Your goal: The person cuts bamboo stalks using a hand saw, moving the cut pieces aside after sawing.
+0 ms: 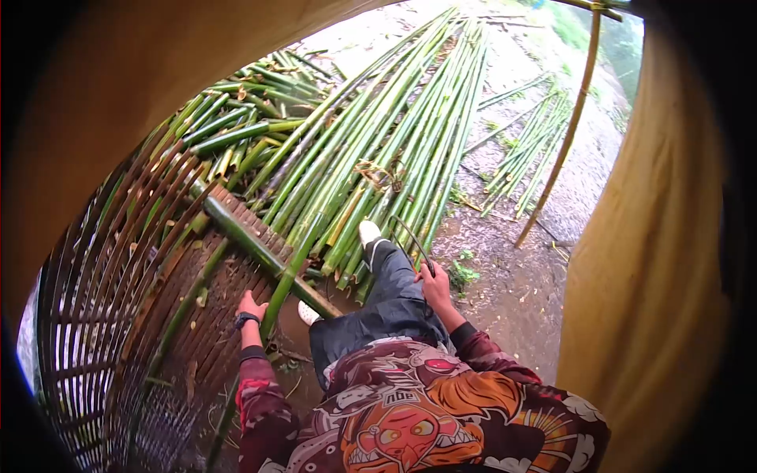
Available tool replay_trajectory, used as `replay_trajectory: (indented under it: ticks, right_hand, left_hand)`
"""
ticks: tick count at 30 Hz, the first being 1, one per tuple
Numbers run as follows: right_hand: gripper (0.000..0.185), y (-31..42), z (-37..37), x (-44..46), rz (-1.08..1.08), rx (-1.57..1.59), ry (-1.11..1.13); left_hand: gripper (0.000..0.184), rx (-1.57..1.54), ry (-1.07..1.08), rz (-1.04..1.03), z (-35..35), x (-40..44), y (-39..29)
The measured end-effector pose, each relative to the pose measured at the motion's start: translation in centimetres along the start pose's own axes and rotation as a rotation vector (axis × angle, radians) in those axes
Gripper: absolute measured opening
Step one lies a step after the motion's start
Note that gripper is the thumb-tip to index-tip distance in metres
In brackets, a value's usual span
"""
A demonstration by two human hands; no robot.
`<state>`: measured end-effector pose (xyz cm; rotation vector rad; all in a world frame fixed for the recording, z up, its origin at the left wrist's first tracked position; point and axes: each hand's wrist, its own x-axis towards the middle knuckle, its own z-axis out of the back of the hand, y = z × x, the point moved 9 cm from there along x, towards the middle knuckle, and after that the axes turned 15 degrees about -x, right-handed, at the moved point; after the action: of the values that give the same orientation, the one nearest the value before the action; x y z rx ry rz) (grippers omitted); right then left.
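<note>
One head-worn camera looks forward and down.

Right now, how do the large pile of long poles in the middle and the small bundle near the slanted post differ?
The large pile has far more poles than the small bundle. The large pile reaches down to a white shoe, while the small bundle lies apart, near the slanted post. A dry brown tangle sits on the large pile; none shows on the small bundle. Both are green poles laid roughly side by side.
</note>
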<state>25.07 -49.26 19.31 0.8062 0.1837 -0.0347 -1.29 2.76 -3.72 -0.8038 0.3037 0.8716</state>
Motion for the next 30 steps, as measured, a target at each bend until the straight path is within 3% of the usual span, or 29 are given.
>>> replay_trajectory:
  ticks: [2,3,4,10,12,13,14,16,19,20,22,23,24,26,27,30]
  right_hand:
    - [0.023,0.7,1.7,-1.2,-0.036,-0.056,0.017]
    - [0.023,0.0,2.1,-1.5,-0.079,-0.041,0.006]
    - [0.023,-0.5,2.1,-1.5,-0.086,-0.038,-0.011]
    - [0.023,-3.1,1.7,-0.3,0.013,-0.009,-0.207]
    - [0.026,-2.1,2.2,-0.1,-0.014,-0.154,-0.207]
    - [0.028,-0.5,2.3,-0.7,-0.171,-0.058,-0.140]
    - [0.030,0.3,2.2,-1.0,-0.324,0.039,-0.071]
    - [0.034,-1.2,1.7,0.3,-0.374,0.065,-0.038]
    - [0.047,0.1,3.0,3.7,0.023,-0.459,-0.293]
    - [0.057,0.4,3.0,3.5,-0.281,-0.365,-0.195]
    - [0.065,1.1,2.4,4.4,-0.377,-0.359,-0.148]
    - [0.063,1.2,1.7,4.8,-0.442,-0.325,0.002]
    - [0.047,2.1,1.1,4.1,-0.534,-0.147,-0.036]
    - [0.035,-0.4,-4.0,5.4,-0.599,0.439,0.113]
    - [0.027,0.5,-5.3,5.3,-0.674,0.531,0.161]
    - [0.017,1.4,-9.4,6.2,-0.589,0.553,0.249]
  left_hand:
    - [0.054,-0.303,0.136,0.040,-7.0,4.3,2.6]
    - [0.059,-0.244,0.091,-0.005,-8.6,5.3,2.8]
    - [0.070,-0.696,0.256,0.305,-9.2,1.6,0.7]
    - [0.068,-0.521,0.394,0.261,-7.7,-0.9,-0.4]
    - [0.057,-0.407,0.442,0.083,-7.4,-1.1,-0.9]
    - [0.052,-0.350,0.466,-0.009,-7.2,-1.4,-1.3]
    - [0.048,-0.231,0.334,-0.140,-5.9,-2.3,-1.9]
    - [0.048,-0.261,0.231,-0.097,-4.6,-4.8,-1.5]
    - [0.049,-0.153,0.113,-0.030,-1.6,-9.6,-2.4]
    - [0.048,-0.084,0.070,-0.008,-0.6,-11.0,-2.9]
    - [0.048,0.003,-0.042,-0.012,0.2,-13.7,-2.2]
    - [0.048,0.097,-0.133,-0.038,1.1,-14.6,-2.1]
    - [0.048,0.091,-0.144,-0.023,1.4,-15.3,-1.5]
    - [0.048,0.152,-0.307,-0.026,3.2,-18.4,-0.3]
    - [0.047,0.154,-0.369,-0.021,4.1,-19.8,0.4]
    - [0.043,0.244,-0.439,0.008,6.3,-23.2,2.3]
